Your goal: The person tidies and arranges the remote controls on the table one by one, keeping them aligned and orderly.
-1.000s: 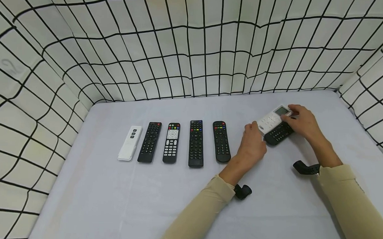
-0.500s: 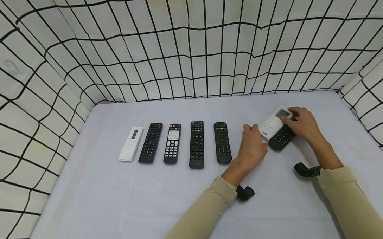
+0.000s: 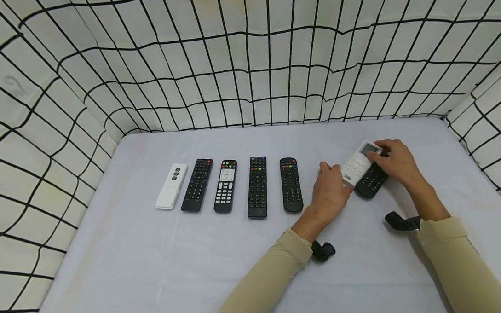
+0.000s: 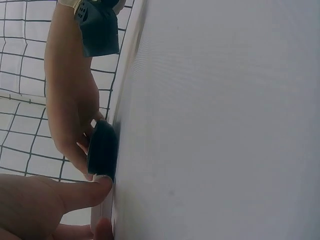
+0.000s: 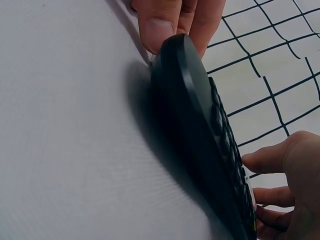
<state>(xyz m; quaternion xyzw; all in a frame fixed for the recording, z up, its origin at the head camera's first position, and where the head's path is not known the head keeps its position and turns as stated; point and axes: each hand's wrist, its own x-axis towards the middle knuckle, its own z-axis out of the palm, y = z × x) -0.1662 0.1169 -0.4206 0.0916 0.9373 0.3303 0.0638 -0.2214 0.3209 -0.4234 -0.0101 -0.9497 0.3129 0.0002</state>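
Observation:
Toward the right of the table in the head view, a white air-conditioner remote (image 3: pixel 354 169) with a small screen lies slanted, with a black remote (image 3: pixel 371 181) along its right side. My left hand (image 3: pixel 328 187) pinches the white remote's near end; its thumb reaches the near tip of the black one. At the far end, my right hand (image 3: pixel 395 159) grips the white remote, thumb on its face by the screen, and covers the black remote's far end. The right wrist view shows the black remote (image 5: pixel 192 125) tilted on edge, casting a shadow on the cloth.
Several remotes stand in a row to the left: a slim white one (image 3: pixel 171 186), a black one (image 3: pixel 196 185), a black-and-white one (image 3: pixel 225 186), a long black one (image 3: pixel 257 187) and a rounded black one (image 3: pixel 291 185). Black netting (image 3: pixel 268 68) borders the white tabletop (image 3: pixel 154 261).
Both hands have shifted the slanted pair slightly toward me and turned it a little steeper. My left hand stays at the near end, the right at the far end. The row is unmoved.

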